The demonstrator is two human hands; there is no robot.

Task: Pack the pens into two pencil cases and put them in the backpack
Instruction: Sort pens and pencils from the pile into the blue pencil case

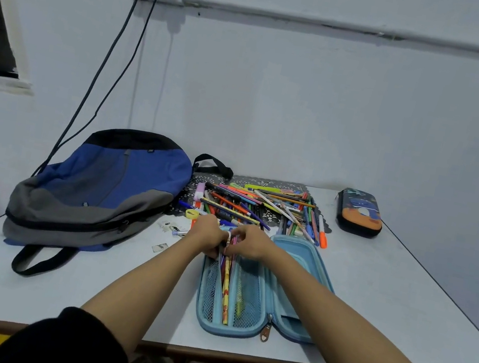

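Observation:
An open light-blue pencil case [287,285] lies on the table in front of me, with a few pencils [226,287] tucked in its left mesh half. My left hand [208,233] and my right hand [250,242] meet at the far end of that half, their fingers curled around the tops of those pencils. A big pile of coloured pens [262,207] lies just beyond on a dark patterned mat. A second, dark pencil case [359,212] with an orange and blue print lies closed at the far right. The blue and grey backpack [96,188] lies flat to the left.
Two cables [107,68] hang from a wall socket down behind the backpack. Small items, a yellow sharpener [192,214] and bits of paper [160,247], lie between the backpack and the case. The table's right edge [443,287] runs diagonally.

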